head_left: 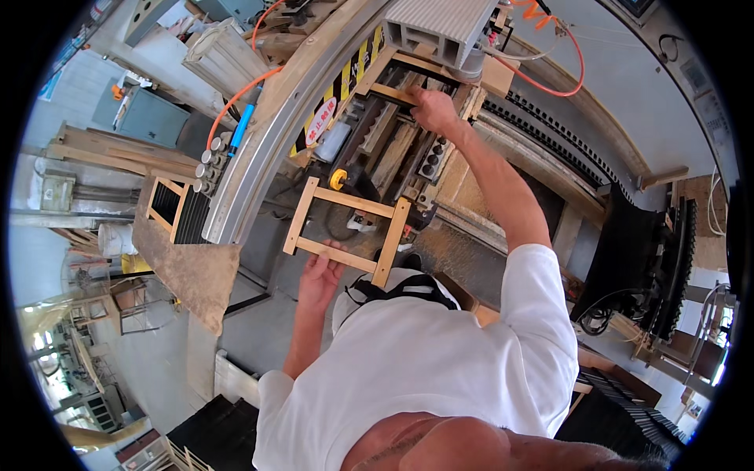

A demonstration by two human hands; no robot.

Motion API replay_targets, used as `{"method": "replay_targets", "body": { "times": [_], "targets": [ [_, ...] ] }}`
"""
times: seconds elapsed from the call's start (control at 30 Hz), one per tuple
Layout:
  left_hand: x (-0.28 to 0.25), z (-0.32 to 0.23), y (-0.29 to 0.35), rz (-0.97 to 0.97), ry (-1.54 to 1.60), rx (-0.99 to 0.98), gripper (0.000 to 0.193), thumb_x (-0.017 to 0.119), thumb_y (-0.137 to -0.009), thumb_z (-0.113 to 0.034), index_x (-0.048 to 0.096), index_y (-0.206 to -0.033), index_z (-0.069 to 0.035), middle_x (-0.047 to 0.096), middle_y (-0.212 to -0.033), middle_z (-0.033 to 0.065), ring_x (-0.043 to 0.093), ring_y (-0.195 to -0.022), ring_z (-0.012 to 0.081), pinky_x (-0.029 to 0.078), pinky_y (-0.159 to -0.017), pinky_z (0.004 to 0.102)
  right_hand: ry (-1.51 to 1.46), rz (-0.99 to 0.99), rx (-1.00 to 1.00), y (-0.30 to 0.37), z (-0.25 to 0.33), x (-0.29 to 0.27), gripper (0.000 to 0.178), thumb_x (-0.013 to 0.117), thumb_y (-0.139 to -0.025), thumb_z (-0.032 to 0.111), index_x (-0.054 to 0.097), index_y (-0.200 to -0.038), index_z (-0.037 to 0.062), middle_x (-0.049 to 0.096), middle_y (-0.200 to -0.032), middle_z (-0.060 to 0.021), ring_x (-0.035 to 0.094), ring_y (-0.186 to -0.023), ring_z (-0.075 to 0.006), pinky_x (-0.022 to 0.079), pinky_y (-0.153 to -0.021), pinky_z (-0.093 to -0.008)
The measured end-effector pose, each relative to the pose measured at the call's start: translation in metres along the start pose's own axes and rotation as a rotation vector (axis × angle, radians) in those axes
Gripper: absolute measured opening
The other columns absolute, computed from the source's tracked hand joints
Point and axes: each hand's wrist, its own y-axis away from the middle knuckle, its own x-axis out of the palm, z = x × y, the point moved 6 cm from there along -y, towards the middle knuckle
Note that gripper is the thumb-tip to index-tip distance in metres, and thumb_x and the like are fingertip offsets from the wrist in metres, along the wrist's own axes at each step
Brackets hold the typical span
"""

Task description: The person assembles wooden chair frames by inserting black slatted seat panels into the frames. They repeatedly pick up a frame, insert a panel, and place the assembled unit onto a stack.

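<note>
My left hand (pixel 318 281), low and left of the machine, grips a light wooden frame (pixel 392 239) by its near bar. This frame has two crosswise bars between two side pieces and is held in the air in front of my body. My right arm reaches forward to the machine. There my right hand (pixel 433 110) is closed on a bar of a second wooden frame (pixel 375 73), which lies in the machine beneath a grey ribbed metal block (pixel 434 30). The undersides of my right fingers are hidden.
A curved metal rail (pixel 267 125) with a striped warning strip (pixel 345 82) runs along the left. Beyond it, more frames stand stacked (pixel 167 206) on a brown board (pixel 188 271). Orange air hoses (pixel 577 82) loop overhead. Sawdust covers the machine bed (pixel 471 188).
</note>
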Motion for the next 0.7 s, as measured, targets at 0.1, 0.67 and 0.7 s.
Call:
{"method": "replay_targets", "body": {
  "times": [0.1,0.67,0.7],
  "targets": [
    [-0.001,-0.007,0.006,-0.012,-0.003,0.020,0.035,0.057,-0.097,-0.011,0.051,-0.130,-0.002,0.059,-0.128,0.0106,0.053,-0.126,0.0294,0.041,-0.109,0.0440,-0.054,-0.011,0.021,0.003,0.001,-0.006,0.052,0.062,-0.074,0.010,0.059,-0.125,0.0088,0.068,-0.104,-0.0211,0.063,-0.101,-0.0377,0.051,-0.086,-0.0472],
    [-0.052,-0.024,0.002,-0.046,-0.089,0.029,0.039,0.059,-0.095,-0.010,0.050,-0.132,-0.001,0.057,-0.131,0.0107,0.051,-0.126,0.0276,0.040,-0.111,0.0412,-0.132,-0.051,0.084,0.008,-0.011,0.006,0.031,0.062,-0.077,0.009,0.065,-0.108,0.0081,0.069,-0.097,-0.0182,0.065,-0.097,-0.0364,0.051,-0.083,-0.0464],
    [-0.056,-0.026,0.002,-0.043,-0.097,0.022,0.039,0.059,-0.095,-0.011,0.050,-0.132,-0.001,0.057,-0.131,0.0107,0.051,-0.126,0.0277,0.041,-0.111,0.0414,-0.116,-0.057,0.078,0.008,-0.011,0.003,0.030,0.062,-0.077,0.010,0.065,-0.107,0.0077,0.069,-0.098,-0.0178,0.065,-0.097,-0.0361,0.052,-0.083,-0.0462]
  ]
}}
